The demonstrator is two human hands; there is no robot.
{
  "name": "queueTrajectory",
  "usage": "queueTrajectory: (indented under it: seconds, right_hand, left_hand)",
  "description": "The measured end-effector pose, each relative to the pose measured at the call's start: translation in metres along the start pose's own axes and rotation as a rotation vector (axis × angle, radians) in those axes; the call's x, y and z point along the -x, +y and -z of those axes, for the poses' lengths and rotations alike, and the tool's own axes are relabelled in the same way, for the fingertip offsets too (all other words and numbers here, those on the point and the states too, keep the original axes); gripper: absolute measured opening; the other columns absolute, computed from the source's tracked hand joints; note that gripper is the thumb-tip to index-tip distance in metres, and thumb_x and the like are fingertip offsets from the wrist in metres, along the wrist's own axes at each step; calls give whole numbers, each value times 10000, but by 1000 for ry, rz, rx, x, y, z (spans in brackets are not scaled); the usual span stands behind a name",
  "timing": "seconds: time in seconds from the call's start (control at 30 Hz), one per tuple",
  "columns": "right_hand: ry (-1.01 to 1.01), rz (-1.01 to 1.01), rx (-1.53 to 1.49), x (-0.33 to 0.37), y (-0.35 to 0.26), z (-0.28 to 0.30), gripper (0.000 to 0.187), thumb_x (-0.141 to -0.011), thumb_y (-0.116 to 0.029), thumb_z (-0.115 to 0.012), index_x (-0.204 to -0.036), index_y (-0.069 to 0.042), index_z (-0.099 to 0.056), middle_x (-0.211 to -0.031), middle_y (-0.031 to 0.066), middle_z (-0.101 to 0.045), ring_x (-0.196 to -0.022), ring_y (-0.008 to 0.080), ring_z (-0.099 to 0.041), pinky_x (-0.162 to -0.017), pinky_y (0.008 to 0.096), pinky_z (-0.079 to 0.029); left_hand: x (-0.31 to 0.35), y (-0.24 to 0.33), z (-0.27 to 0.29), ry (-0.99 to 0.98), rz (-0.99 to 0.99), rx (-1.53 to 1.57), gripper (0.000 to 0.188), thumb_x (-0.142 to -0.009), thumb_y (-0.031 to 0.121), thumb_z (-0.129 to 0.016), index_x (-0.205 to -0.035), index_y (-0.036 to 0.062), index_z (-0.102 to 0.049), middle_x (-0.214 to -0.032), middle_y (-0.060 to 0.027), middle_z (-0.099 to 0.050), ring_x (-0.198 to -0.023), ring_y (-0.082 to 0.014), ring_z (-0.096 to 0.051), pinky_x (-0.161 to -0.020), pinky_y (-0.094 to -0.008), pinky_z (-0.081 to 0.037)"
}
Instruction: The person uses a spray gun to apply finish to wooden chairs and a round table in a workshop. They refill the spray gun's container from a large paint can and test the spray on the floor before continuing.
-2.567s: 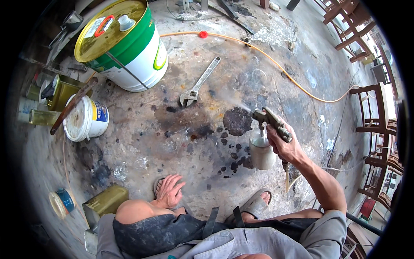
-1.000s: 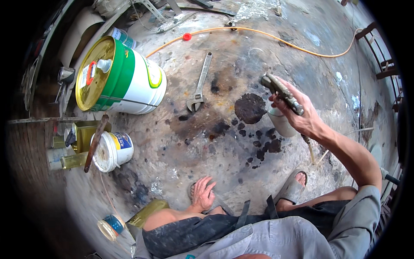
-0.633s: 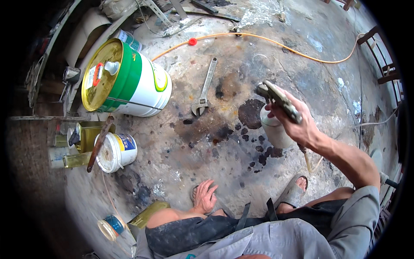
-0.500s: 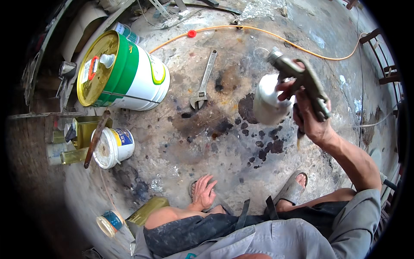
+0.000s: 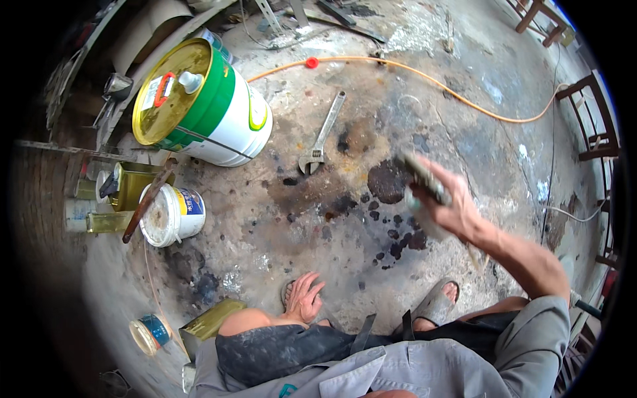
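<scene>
My right hand [image 5: 458, 205] is wrapped around a metal spray gun [image 5: 424, 178] held above the stained floor. Below the gun a whitish cup [image 5: 428, 222] shows partly, smeared by motion and mostly hidden by the hand; I cannot tell how it joins the gun. My left hand [image 5: 304, 298] hangs loosely past my bent knee, above my sandalled foot, with its fingers stretched and nothing in it. On the concrete left of the gun lies an adjustable wrench [image 5: 322, 136].
A green and white drum [image 5: 229, 119] with a gold lid stands at the left. Nearer is a white bucket [image 5: 189, 212] with a rusty bar [image 5: 149, 202] across it. An orange hose [image 5: 438, 83] crosses the far floor. Wooden chairs [image 5: 590, 119] line the right.
My right hand has lowered the spray gun toward me and turned it so its top edge faces up. The view has shifted slightly. My left hand stays by the knee.
</scene>
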State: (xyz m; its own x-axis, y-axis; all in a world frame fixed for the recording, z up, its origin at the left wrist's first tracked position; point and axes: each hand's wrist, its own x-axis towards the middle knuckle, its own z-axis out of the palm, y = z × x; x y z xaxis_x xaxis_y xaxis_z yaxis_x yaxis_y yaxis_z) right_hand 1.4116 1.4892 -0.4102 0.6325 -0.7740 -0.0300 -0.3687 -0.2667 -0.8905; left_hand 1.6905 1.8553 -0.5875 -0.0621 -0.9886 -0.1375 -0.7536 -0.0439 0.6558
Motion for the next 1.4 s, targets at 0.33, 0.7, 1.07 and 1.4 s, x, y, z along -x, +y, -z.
queueTrajectory:
  seconds: [0.33,0.7,1.07,1.4]
  right_hand:
    - [-77,-84,-6,6,-3,-7,606,-957,52,-541,-1536,-113,-466,-1129,155,-738,-872,203,-730,-743,330,-643]
    - [-45,-145,-259,6,-3,-5,562,-991,-71,-596,-1537,-92,-463,-1153,200,-731,-928,230,-747,-753,366,-633]
    - [34,-196,-403,-2,-7,-2,399,-1064,-185,-566,-1422,-11,-551,-1061,153,-749,-837,174,-719,-709,313,-596]
    - [116,-288,-246,-6,10,-3,396,-1053,-211,-609,-1377,13,-575,-1017,112,-753,-858,158,-725,-754,317,-582]
  left_hand:
    - [4,-1,5,32,-16,-16,478,-778,103,-599,-1245,31,-674,-1417,-209,-542,-1384,-418,-446,-1140,-531,-351]
    - [-3,1,9,3,35,9,471,-795,97,-581,-1253,27,-667,-1443,-202,-518,-1398,-424,-427,-1162,-551,-336]
    - [6,-3,4,9,-10,-24,451,-824,122,-605,-1265,50,-666,-1449,-181,-514,-1419,-400,-414,-1172,-548,-344]
    - [9,-1,6,10,13,-1,487,-791,101,-599,-1271,46,-664,-1455,-198,-513,-1418,-407,-420,-1176,-551,-334]
